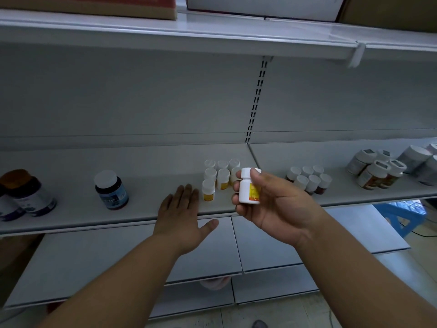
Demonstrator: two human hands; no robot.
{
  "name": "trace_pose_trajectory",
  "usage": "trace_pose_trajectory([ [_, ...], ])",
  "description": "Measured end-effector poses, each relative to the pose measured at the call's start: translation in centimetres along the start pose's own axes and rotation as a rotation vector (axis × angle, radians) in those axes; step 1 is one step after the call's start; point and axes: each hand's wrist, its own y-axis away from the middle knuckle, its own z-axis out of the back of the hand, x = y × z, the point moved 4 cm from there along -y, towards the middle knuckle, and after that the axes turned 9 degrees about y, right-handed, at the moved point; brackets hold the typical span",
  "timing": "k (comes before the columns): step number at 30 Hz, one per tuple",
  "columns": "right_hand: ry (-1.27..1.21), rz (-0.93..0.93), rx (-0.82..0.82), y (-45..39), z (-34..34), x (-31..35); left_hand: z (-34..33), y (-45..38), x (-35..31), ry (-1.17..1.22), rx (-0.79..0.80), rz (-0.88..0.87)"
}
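Note:
My right hand (pixel 272 204) grips a small white bottle (pixel 247 188) with a yellow and orange label, held upright in front of the grey shelf (pixel 146 185). Just behind and left of it, several matching white bottles (pixel 218 176) stand in rows on the shelf. My left hand (pixel 182 214) lies flat with straight fingers at the shelf's front edge, its fingertips a little left of the nearest bottle in that group. It holds nothing.
A dark bottle with a white cap (pixel 111 190) stands to the left, with larger dark jars (pixel 26 195) at the far left. Brown bottles with white caps (pixel 309 178) and bigger jars (pixel 378 169) sit to the right. Lower shelves (pixel 118 256) jut out below; cardboard boxes (pixel 264 5) sit above.

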Motion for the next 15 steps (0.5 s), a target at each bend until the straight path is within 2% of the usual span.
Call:
trace_pose_trajectory([
  [5, 0.051, 0.031, -0.113, 0.3, 0.3, 0.0, 0.1, 0.0, -0.1, 0.001, 0.013, 0.003],
  [8, 0.366, 0.196, -0.2, 0.3, 0.5, 0.4, 0.2, 0.1, -0.1, 0.008, 0.008, -0.006],
  [11, 0.75, 0.434, -0.325, 0.9, 0.5, 0.8, 0.2, 0.2, 0.0, 0.011, 0.007, -0.006],
  [15, 1.328, 1.06, -0.407, 2.1, 0.0, 0.4, 0.3, 0.2, -0.2, 0.01, -0.001, -0.005],
])
